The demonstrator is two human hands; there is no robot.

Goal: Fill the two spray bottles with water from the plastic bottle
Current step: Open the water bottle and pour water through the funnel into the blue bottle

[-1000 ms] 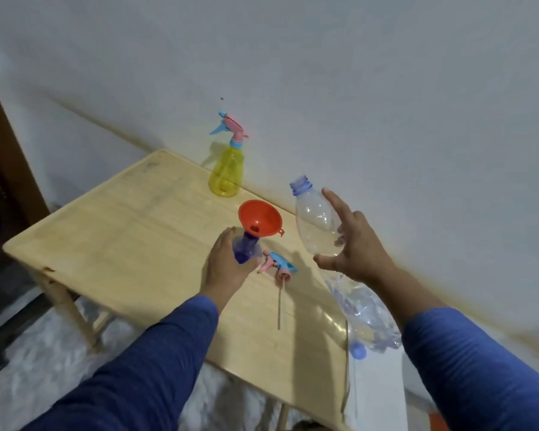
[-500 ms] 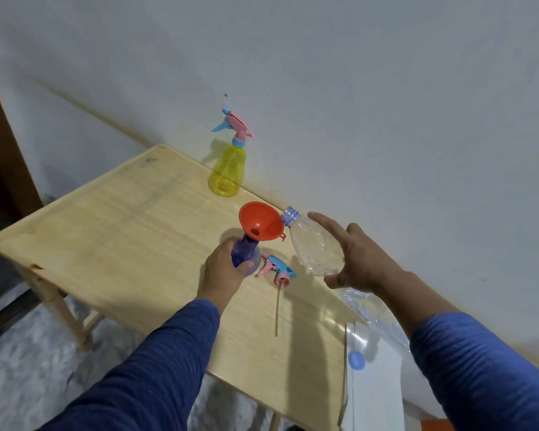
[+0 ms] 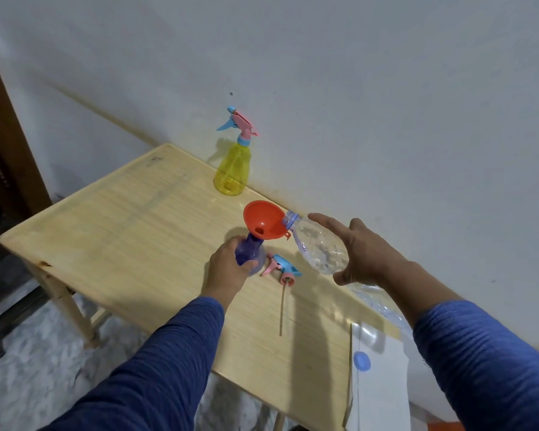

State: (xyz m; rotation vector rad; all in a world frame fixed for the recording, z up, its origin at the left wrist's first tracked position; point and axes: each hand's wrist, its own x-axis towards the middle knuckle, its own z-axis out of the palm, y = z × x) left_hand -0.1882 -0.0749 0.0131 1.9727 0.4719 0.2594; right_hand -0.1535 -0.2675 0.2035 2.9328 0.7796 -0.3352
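Pale wood makes up the table (image 3: 131,244), which stands against a white wall (image 3: 355,104). Near the middle of its far edge, the left hand (image 3: 227,272) wraps its fingers round the purple spray bottle (image 3: 250,253), which stands upright on the tabletop with its top off. An orange funnel (image 3: 263,223) sits in the neck of that bottle, its wide mouth tilted a little toward the camera.

The right hand (image 3: 364,256) grips the clear plastic bottle (image 3: 319,247) from the wall side, thumb below and fingers spread over the top. The bottle is tipped with its open neck resting at the right rim of the funnel and its base hidden behind the right forearm. Whether water is running out cannot be told.

Just beside the purple bottle, on its right, lies a pink and blue spray head (image 3: 280,270) on its side, with its thin tube (image 3: 281,309) stretching toward the near edge of the table. The yellow spray bottle (image 3: 232,169) stands upright at the far edge, close to the wall, with its own pink and blue head fitted. Toward the near right corner lies a white sheet (image 3: 383,390) with a small blue cap (image 3: 362,361) resting on it. Both arms wear blue sleeves (image 3: 156,368).
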